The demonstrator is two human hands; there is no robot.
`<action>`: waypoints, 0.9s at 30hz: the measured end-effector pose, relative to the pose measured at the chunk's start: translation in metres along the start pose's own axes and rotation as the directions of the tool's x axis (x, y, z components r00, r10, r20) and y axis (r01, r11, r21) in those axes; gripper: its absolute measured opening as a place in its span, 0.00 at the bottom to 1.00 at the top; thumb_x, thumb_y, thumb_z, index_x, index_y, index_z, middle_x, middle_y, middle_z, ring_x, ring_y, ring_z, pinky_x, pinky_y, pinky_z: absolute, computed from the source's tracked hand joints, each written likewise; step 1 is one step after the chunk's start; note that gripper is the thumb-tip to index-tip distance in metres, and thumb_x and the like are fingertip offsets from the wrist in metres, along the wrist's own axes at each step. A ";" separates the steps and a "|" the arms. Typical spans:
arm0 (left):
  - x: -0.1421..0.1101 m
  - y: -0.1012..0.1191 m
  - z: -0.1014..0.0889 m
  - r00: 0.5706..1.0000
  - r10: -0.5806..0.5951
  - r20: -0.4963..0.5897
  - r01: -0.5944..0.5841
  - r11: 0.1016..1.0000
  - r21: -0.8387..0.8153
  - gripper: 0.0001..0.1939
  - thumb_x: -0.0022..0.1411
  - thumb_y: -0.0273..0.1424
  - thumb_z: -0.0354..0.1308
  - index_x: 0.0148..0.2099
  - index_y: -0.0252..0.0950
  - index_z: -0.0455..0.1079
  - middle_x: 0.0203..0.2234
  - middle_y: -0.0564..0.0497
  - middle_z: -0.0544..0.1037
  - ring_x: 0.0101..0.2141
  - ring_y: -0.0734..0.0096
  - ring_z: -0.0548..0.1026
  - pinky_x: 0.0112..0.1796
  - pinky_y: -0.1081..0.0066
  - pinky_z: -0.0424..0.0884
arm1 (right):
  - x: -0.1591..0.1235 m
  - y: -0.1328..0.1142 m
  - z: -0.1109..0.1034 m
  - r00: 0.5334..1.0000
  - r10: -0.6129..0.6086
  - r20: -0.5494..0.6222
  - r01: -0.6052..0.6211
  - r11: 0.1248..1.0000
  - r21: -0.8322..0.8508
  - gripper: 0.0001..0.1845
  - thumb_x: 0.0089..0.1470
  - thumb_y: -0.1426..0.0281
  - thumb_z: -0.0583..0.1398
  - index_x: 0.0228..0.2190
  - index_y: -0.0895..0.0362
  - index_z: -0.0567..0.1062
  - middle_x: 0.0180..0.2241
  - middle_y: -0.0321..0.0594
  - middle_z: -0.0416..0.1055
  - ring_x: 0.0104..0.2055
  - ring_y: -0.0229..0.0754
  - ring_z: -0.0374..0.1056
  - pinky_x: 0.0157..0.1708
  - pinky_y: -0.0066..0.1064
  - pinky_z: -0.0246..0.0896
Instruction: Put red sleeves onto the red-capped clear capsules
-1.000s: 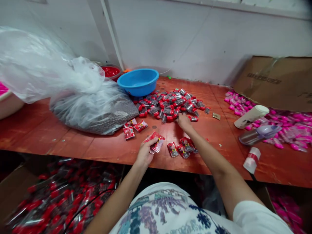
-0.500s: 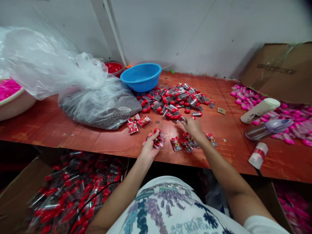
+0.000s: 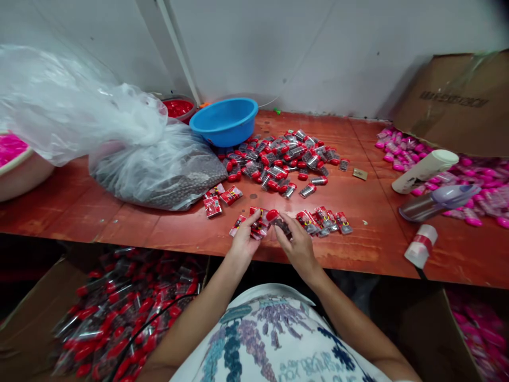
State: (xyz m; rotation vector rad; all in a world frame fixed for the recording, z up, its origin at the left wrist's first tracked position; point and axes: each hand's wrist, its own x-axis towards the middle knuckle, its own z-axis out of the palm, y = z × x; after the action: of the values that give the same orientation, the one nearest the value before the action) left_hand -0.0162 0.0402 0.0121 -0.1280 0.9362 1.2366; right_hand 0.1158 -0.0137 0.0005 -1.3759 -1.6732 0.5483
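Note:
My left hand (image 3: 246, 239) is closed on red printed packets (image 3: 258, 225) near the table's front edge. Close beside it, my right hand (image 3: 298, 241) grips a small clear container with a red cap (image 3: 273, 216), its dark contents showing through; the two hands almost meet. Several red printed packets (image 3: 326, 218) lie in a row just right of my right hand, and a few more (image 3: 212, 207) rest to the left. Beyond my hands spreads a heap of red-capped clear containers (image 3: 278, 159).
A blue basin (image 3: 225, 124) and a clear plastic bag of dark beads (image 3: 170, 170) stand behind on the left. At right are a pale cylinder (image 3: 425, 171), a tumbler (image 3: 433, 204), pink-capped pieces (image 3: 473, 196) and a cardboard box (image 3: 457, 106). Below the table, a carton (image 3: 32, 313) holds red-capped containers.
My right hand has come back from the heap with a red-capped container and is now beside my left hand. The left hand keeps its packets, almost in place.

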 end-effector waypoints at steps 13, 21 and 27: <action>-0.011 -0.004 -0.002 0.961 0.200 0.191 -0.235 0.955 0.180 0.13 0.39 0.23 0.71 0.30 0.32 0.72 0.23 0.54 0.77 0.24 0.75 0.75 0.28 0.76 0.71 | -0.005 0.002 -0.002 0.952 0.267 0.152 -0.307 0.861 0.405 0.22 0.56 0.62 0.58 0.51 0.54 0.73 0.30 0.37 0.73 0.28 0.37 0.67 0.27 0.27 0.65; -0.013 -0.009 -0.007 0.909 0.302 0.288 -0.380 0.885 0.270 0.17 0.37 0.25 0.73 0.31 0.33 0.71 0.22 0.56 0.75 0.22 0.79 0.71 0.26 0.78 0.68 | -0.002 0.004 -0.009 0.955 0.239 0.174 -0.288 0.883 0.370 0.21 0.54 0.65 0.60 0.51 0.50 0.74 0.33 0.36 0.69 0.28 0.36 0.63 0.27 0.27 0.63; -0.013 -0.008 -0.008 0.886 0.314 0.341 -0.421 0.852 0.311 0.21 0.37 0.25 0.73 0.37 0.34 0.73 0.24 0.55 0.76 0.23 0.77 0.72 0.25 0.78 0.67 | -0.001 0.004 -0.015 0.971 0.187 0.150 -0.222 0.936 0.273 0.21 0.54 0.67 0.60 0.51 0.50 0.74 0.32 0.36 0.65 0.30 0.37 0.62 0.31 0.28 0.63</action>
State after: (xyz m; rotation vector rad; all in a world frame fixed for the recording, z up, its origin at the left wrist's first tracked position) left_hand -0.0147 0.0226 0.0127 0.5508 0.9587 1.3579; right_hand 0.1311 -0.0168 0.0048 -1.3287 -1.4807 0.9748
